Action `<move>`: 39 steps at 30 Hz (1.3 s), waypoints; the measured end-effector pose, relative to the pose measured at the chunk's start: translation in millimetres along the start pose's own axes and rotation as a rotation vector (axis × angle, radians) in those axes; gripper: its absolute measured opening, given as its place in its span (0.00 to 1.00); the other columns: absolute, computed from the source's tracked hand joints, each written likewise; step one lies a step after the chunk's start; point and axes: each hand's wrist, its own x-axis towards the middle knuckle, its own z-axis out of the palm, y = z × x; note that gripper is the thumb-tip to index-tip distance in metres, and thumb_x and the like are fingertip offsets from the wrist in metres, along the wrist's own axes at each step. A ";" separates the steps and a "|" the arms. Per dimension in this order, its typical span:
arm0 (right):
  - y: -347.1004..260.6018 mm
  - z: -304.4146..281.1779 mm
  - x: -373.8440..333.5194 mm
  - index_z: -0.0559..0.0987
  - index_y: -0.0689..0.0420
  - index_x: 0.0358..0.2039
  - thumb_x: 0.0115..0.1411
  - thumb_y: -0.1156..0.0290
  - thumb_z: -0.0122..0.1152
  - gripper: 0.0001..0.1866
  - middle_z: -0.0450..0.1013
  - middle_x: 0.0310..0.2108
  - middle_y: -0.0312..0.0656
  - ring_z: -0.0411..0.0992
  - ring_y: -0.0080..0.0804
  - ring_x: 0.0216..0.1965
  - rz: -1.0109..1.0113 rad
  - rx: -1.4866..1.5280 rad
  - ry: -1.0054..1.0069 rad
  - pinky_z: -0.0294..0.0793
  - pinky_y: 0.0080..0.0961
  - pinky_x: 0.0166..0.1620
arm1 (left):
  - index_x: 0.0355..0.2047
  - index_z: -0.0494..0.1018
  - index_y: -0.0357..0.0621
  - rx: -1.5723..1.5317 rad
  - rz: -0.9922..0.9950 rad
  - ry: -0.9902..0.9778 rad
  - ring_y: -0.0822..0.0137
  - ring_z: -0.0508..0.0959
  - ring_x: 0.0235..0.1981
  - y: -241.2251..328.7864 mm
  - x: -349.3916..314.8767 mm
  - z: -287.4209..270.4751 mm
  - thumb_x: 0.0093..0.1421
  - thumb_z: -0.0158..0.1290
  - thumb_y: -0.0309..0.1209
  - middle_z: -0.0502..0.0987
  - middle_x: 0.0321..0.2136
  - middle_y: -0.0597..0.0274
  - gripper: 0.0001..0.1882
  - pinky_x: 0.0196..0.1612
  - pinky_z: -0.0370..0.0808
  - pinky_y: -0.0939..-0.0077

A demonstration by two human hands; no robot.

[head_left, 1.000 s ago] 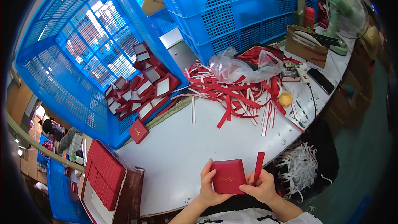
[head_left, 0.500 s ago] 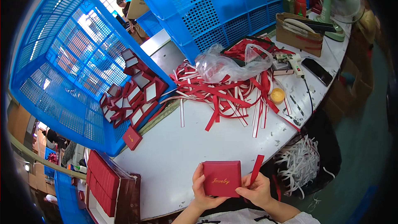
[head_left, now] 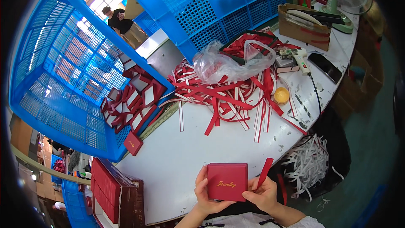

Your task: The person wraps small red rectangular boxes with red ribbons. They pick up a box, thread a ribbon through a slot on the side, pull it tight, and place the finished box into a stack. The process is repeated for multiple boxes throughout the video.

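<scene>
A red jewelry box (head_left: 228,181) with gold script on its lid is held level above the near edge of the white table. My left hand (head_left: 206,194) wraps round its left side, fingers behind and thumb along the bottom edge. At the lower right corner, the thumb of my right hand (head_left: 262,194) presses on the box. A short red ribbon (head_left: 265,171) sticks up from between the fingers of that same hand. Whether the ribbon is joined to the box is hidden by my fingers.
Loose red and white ribbons (head_left: 228,97) lie across the table (head_left: 173,160) beside a clear plastic bag (head_left: 228,67). A blue crate (head_left: 71,114) on the left holds several boxes. A glue gun (head_left: 300,59), phone (head_left: 325,67) and yellow tub (head_left: 281,95) are at the right.
My hands keep the same hold on the box and ribbon, with only a slight shift. The view has tilted a little, and a person in the background has come further into sight.
</scene>
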 end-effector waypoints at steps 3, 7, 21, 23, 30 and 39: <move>1.1 -2.6 1.3 0.62 0.59 0.23 0.43 0.86 0.57 0.12 0.69 0.28 0.45 0.67 0.18 0.26 0.004 -0.001 -0.009 0.67 0.14 0.27 | 0.50 0.44 0.46 -0.015 -0.019 0.002 0.49 0.55 0.53 -2.3 -0.9 1.0 0.35 0.64 0.33 0.42 0.52 0.40 0.47 0.50 0.61 0.61; 1.1 -3.1 3.7 0.62 0.60 0.23 0.43 0.86 0.57 0.13 0.69 0.28 0.46 0.68 0.19 0.27 -0.023 -0.023 -0.020 0.68 0.15 0.28 | 0.51 0.44 0.45 -0.036 -0.025 -0.003 0.50 0.54 0.53 -2.9 3.4 1.5 0.34 0.64 0.32 0.42 0.53 0.41 0.48 0.49 0.63 0.61; 1.8 -1.5 7.4 0.62 0.60 0.25 0.42 0.87 0.55 0.14 0.70 0.29 0.48 0.69 0.23 0.29 -0.063 -0.016 0.003 0.69 0.16 0.30 | 0.52 0.43 0.39 -0.553 -0.373 0.095 0.62 0.62 0.49 0.1 1.1 1.4 0.39 0.61 0.28 0.57 0.48 0.49 0.46 0.48 0.63 0.66; 2.7 -1.6 7.3 0.61 0.60 0.25 0.42 0.88 0.55 0.14 0.69 0.29 0.48 0.70 0.23 0.29 -0.060 -0.013 0.002 0.69 0.16 0.30 | 0.52 0.43 0.39 -0.662 -0.429 0.123 0.62 0.63 0.49 0.8 0.7 2.0 0.40 0.61 0.28 0.59 0.47 0.50 0.44 0.48 0.63 0.67; 4.9 -3.6 6.0 0.61 0.60 0.24 0.42 0.89 0.55 0.14 0.69 0.29 0.48 0.70 0.25 0.30 -0.065 -0.008 0.051 0.70 0.18 0.30 | 0.50 0.49 0.39 -0.896 -0.526 0.157 0.63 0.65 0.47 2.6 -2.2 1.6 0.41 0.58 0.24 0.63 0.45 0.53 0.37 0.48 0.63 0.67; 4.2 0.4 3.8 0.61 0.59 0.23 0.43 0.87 0.54 0.13 0.68 0.29 0.47 0.70 0.25 0.28 -0.042 0.112 0.142 0.70 0.18 0.29 | 0.41 0.64 0.38 -0.978 -0.645 0.108 0.70 0.68 0.42 6.3 -22.3 -0.5 0.47 0.52 0.21 0.69 0.40 0.59 0.19 0.47 0.62 0.72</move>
